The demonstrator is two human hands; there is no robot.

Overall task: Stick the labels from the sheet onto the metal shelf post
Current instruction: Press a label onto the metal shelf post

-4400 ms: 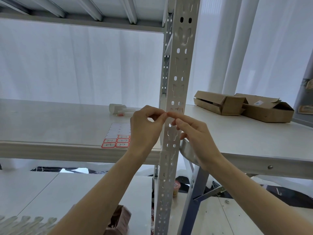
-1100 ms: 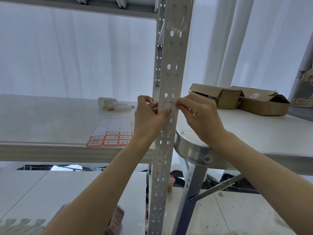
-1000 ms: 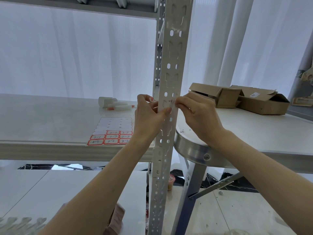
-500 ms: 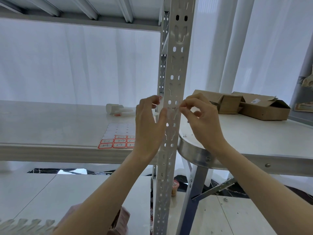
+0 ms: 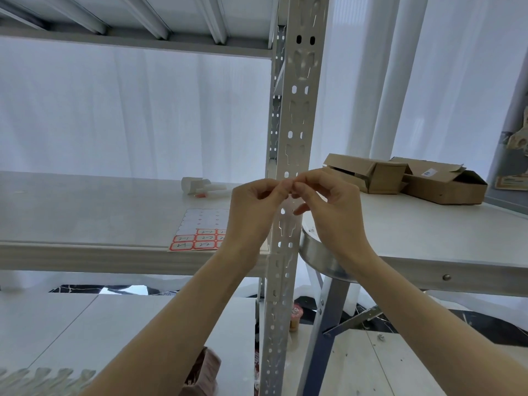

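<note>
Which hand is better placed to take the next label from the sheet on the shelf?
Probably the left hand: the label sheet lies directly beside it, left of the post. The right hand would have to cross the post.

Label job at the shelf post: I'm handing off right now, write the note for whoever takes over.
Left hand and right hand: fingertips pinched together in front of the metal shelf post; whether a label sits between them is hidden.
Label sheet lies on the shelf, left of the post; upper rows peeled, red-bordered labels remain at its near edge.
Done: no stuck label visible from here.
Left: press on this label, then the remaining ones.
</note>
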